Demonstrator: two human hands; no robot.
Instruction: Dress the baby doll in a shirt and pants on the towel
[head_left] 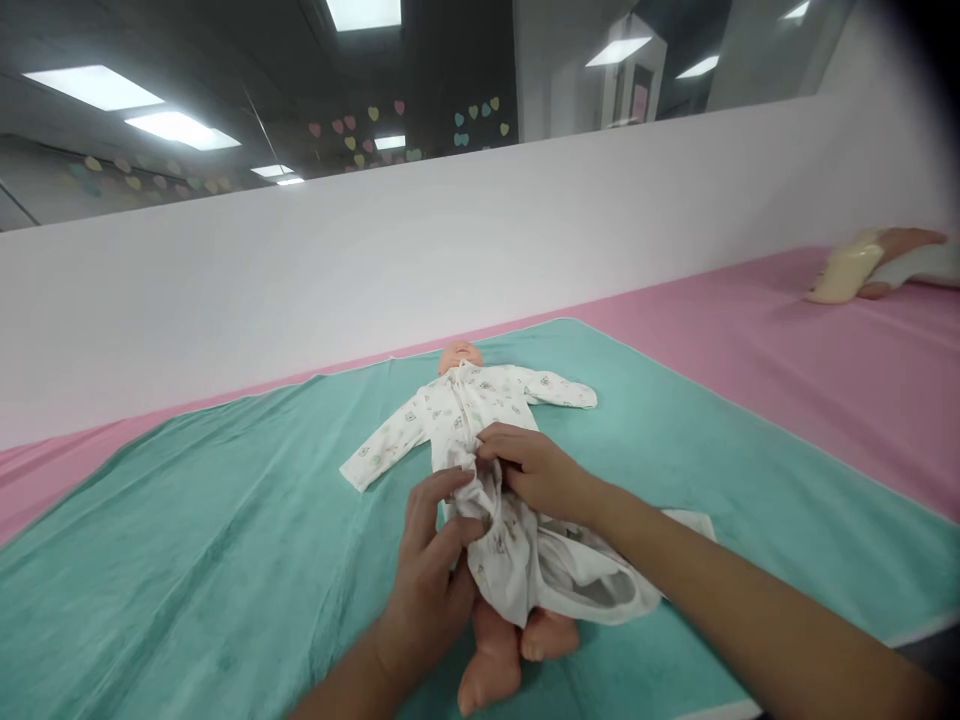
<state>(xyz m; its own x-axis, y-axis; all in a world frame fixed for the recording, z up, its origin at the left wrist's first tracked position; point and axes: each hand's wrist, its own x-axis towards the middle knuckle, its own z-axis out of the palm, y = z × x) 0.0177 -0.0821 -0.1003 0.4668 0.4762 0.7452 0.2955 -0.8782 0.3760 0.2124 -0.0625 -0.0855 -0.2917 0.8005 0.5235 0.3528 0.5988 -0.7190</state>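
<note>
A baby doll [491,655] lies on its back on a teal towel, its head toward the wall and its bare feet toward me. It wears a white printed baby garment [450,405] with both sleeves spread to the sides. My left hand [439,560] pinches the bunched cloth at the doll's middle between thumb and fingers. Just above and to its right, my right hand [536,465] grips the same cloth near the front opening. The lower part of the garment hangs loose over the legs and spreads to the right under my right forearm. My right fingertips are partly hidden by folds.
The teal towel [247,530] covers much of a pink padded surface [750,330]. A white wall [337,260] with dark glass above it runs along the back. At the far right, another person's hand [900,245] is beside a cream-coloured object [844,270].
</note>
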